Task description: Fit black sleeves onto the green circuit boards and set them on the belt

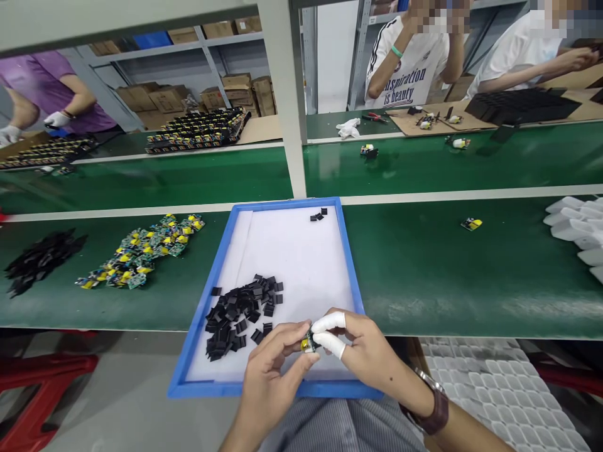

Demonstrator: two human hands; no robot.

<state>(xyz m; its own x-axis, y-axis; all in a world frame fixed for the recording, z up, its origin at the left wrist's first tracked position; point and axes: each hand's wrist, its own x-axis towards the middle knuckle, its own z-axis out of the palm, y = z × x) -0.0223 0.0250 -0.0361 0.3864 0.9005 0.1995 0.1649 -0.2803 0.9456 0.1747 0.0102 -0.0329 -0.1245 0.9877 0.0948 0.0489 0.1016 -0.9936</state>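
Over the near edge of a blue-rimmed tray (349,263), my left hand (273,364) pinches a small circuit board (305,344) with a yellow part on it. My right hand (360,345), with white covers on thumb and forefinger, closes on the board's right side. A small dark piece shows between those fingertips, mostly hidden by them. To the left of the hands, many small black flat pieces (242,304) are heaped on the tray's white floor. A few more black pieces (319,216) lie at its far right corner.
Left of the tray lie a pile of circuit boards (141,251) and a heap of black strips (42,257). One board (471,223) sits to the right, near white moulded trays (579,226). Beyond, a green conveyor (211,176) carries boards past a grey post (285,94); co-workers sit opposite.
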